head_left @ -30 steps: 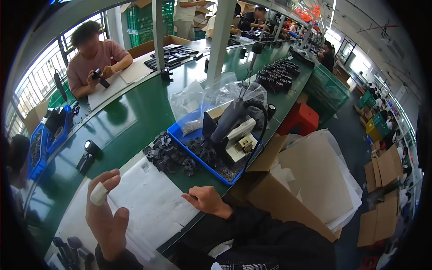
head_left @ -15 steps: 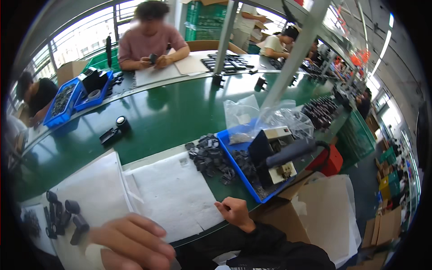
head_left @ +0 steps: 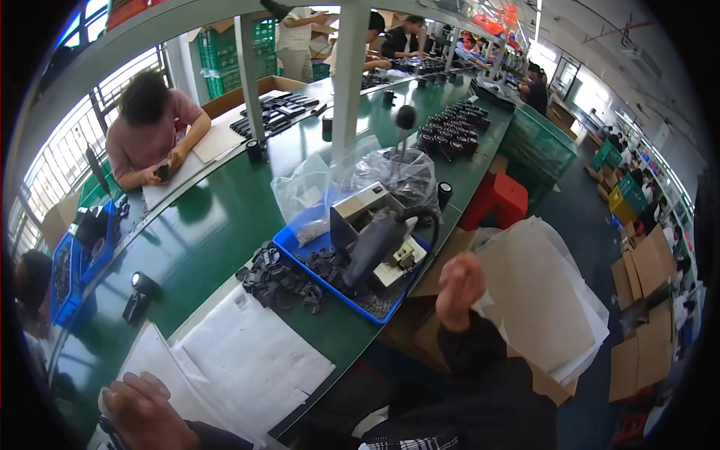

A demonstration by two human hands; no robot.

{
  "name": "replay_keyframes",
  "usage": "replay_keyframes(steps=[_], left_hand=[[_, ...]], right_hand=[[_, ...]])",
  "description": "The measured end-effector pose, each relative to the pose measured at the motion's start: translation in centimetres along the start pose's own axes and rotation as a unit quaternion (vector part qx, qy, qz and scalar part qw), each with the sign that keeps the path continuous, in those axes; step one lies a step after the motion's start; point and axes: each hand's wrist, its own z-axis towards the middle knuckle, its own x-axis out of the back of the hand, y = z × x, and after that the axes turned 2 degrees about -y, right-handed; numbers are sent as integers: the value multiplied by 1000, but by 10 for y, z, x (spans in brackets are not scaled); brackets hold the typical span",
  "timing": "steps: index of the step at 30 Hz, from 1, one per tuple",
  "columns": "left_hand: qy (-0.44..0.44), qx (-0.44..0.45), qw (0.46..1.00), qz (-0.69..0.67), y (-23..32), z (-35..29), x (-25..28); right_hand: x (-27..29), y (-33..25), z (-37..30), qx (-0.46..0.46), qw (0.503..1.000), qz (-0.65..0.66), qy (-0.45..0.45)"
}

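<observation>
At the lower left, my left hand (head_left: 142,409) is curled over the edge of the white sheets. Its fingers are bent, and whatever they may hold is hidden; dark parts (head_left: 111,431) show partly beside it. My right hand (head_left: 459,291) is raised beside the blue tray (head_left: 330,285), in front of an open carton. Its fingers are drawn together and somewhat blurred, so I cannot make out anything in them. Inside the tray stands a small bench machine with a dark grey lever (head_left: 375,244). A heap of black plastic pieces (head_left: 277,277) lies between the tray and a white foam sheet (head_left: 255,352).
Clear plastic bags (head_left: 397,180) lie behind the machine. Black cylindrical parts (head_left: 142,283) stand on the green belt (head_left: 217,240). Right of me are a carton with white sheets (head_left: 555,300), a red bin (head_left: 495,201) and a green crate (head_left: 540,150). A co-worker (head_left: 154,127) sits opposite.
My view has swung to the right. My right hand has risen from the foam sheet's corner to beside the tray. My left hand has moved lower left, its fingers now more curled.
</observation>
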Motion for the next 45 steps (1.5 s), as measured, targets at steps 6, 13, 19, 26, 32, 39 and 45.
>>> replay_keyframes(steps=[6,13,19,26,32,39,45], left_hand=[[-10,144,982,118,-11,-9,-12],[-16,245,938,245,23,-46,-9],[-57,383,875,290,52,-98,-31],[-1,534,845,-30,11,-154,-92],[-99,501,846,-153,-31,-155,-132],[-49,622,739,-254,-6,-157,-101],[-39,607,763,-219,-18,-185,-89]], right_hand=[[68,224,95,-51,952,-301,-19],[54,309,97,-132,936,-289,-152],[107,249,94,-81,971,-213,-67],[149,34,73,-263,902,232,-252],[-4,-32,-12,-180,554,483,-654],[-67,-89,-39,-158,545,444,-694],[-52,-53,-26,-21,987,84,-138]])
